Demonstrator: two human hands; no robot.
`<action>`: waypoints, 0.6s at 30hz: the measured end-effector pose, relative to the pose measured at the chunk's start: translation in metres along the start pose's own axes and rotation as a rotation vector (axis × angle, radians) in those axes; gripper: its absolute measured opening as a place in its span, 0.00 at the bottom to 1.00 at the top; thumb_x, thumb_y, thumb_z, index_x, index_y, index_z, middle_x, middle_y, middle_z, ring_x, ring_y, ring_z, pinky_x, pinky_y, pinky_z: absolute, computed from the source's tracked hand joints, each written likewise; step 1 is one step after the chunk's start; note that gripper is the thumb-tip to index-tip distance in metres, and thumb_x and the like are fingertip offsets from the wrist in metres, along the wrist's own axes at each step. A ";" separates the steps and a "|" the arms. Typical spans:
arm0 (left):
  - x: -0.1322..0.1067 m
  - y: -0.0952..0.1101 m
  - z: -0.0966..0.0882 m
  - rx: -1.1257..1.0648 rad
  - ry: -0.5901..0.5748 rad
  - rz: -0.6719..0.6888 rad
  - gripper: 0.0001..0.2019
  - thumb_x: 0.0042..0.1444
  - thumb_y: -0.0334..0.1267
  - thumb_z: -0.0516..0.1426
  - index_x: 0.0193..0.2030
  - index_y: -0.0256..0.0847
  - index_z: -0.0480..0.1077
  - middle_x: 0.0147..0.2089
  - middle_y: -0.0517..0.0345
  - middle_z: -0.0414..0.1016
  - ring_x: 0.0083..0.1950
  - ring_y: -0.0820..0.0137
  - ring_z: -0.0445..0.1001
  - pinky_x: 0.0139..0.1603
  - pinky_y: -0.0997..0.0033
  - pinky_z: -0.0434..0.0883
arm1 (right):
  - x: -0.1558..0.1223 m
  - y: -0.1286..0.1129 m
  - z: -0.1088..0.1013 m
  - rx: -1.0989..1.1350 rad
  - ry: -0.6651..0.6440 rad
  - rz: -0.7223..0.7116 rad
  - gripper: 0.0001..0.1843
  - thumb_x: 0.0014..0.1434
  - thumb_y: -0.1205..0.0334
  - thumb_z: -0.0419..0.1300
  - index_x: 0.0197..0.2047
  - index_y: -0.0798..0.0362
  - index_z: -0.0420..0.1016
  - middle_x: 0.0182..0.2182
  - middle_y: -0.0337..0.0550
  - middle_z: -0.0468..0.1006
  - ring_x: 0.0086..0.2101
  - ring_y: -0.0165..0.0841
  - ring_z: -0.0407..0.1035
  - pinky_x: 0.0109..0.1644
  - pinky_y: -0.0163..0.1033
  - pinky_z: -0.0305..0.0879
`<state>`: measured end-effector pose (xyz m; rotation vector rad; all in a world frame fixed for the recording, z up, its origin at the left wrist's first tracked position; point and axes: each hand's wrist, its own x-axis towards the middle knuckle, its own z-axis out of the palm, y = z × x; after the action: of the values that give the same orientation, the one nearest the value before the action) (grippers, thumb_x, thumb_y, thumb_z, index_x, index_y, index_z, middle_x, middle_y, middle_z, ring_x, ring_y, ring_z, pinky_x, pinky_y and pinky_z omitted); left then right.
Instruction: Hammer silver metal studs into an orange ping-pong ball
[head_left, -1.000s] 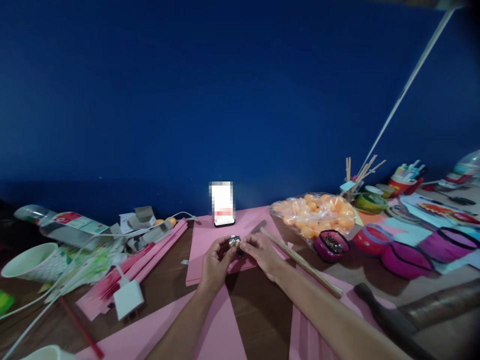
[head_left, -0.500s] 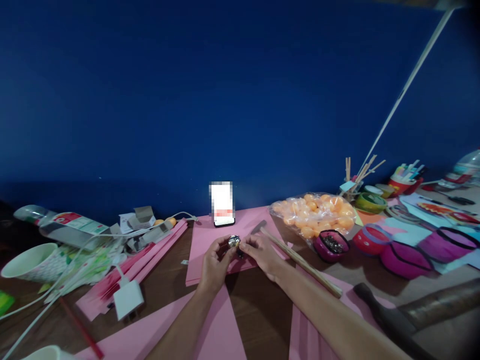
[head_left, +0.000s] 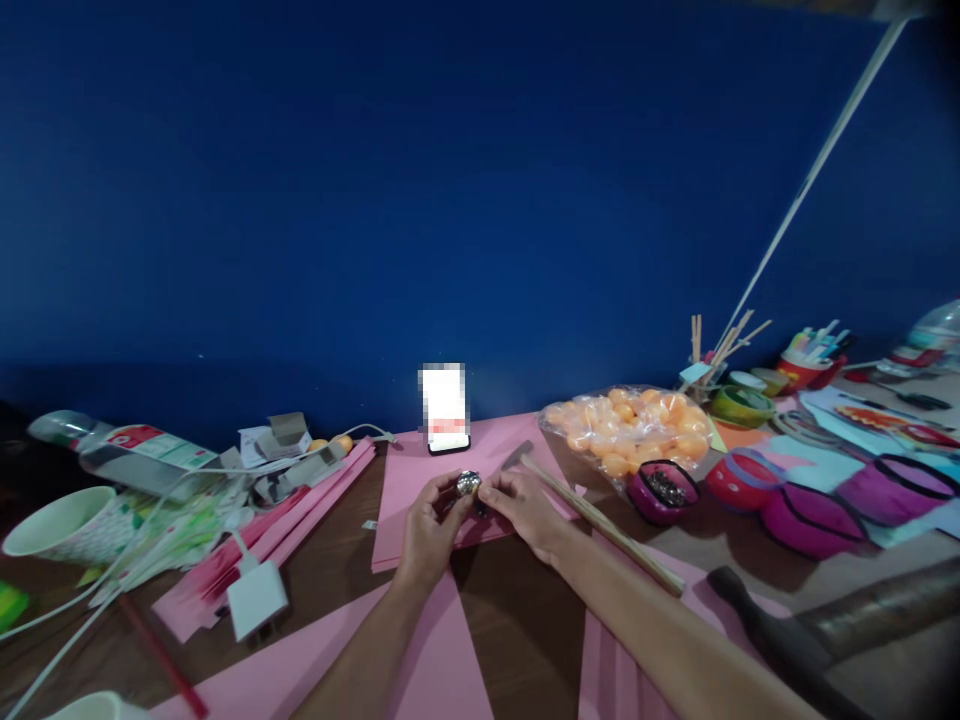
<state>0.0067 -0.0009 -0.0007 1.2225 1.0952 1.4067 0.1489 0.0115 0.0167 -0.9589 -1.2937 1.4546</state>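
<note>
Both of my hands meet over a pink paper sheet (head_left: pixel 420 470) on the brown table. My left hand (head_left: pixel 431 525) and my right hand (head_left: pixel 525 510) pinch a small shiny silver ball (head_left: pixel 469 484) between their fingertips. A little dark piece shows just under the ball, too small to name. A phone (head_left: pixel 444 408) stands upright right behind the ball, its screen lit. A long wooden stick (head_left: pixel 600 522) lies beside my right wrist.
A bag of orange balls (head_left: pixel 626 425) and a magenta bowl (head_left: pixel 662 490) sit to the right, with more coloured bowls (head_left: pixel 806 505) beyond. Left lie pink strips (head_left: pixel 247 555), a white charger (head_left: pixel 255 597), cables, a paper cup (head_left: pixel 64 520) and a plastic bottle (head_left: pixel 127 450). A blue wall stands behind.
</note>
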 end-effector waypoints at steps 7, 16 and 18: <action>0.000 0.000 0.000 -0.001 0.006 0.003 0.22 0.45 0.39 0.59 0.48 0.37 0.64 0.46 0.47 0.73 0.47 0.63 0.71 0.47 0.62 0.69 | -0.001 -0.003 0.000 0.032 -0.021 0.010 0.15 0.46 0.52 0.62 0.25 0.57 0.69 0.22 0.37 0.70 0.24 0.26 0.61 0.29 0.32 0.56; 0.000 -0.001 -0.001 0.031 -0.009 0.030 0.21 0.47 0.38 0.58 0.48 0.37 0.64 0.46 0.48 0.72 0.47 0.64 0.71 0.48 0.62 0.68 | 0.000 0.000 -0.002 0.090 -0.032 0.035 0.14 0.45 0.53 0.63 0.25 0.57 0.70 0.22 0.37 0.71 0.24 0.25 0.62 0.30 0.32 0.56; 0.000 -0.001 -0.001 0.024 -0.017 0.034 0.20 0.47 0.38 0.58 0.48 0.38 0.64 0.46 0.48 0.72 0.47 0.63 0.71 0.48 0.62 0.68 | 0.000 0.000 -0.002 0.090 -0.034 0.035 0.15 0.45 0.53 0.63 0.25 0.57 0.70 0.22 0.37 0.71 0.24 0.25 0.62 0.30 0.31 0.56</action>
<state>0.0063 -0.0006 -0.0022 1.2730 1.0877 1.4098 0.1507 0.0123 0.0166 -0.9044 -1.2305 1.5493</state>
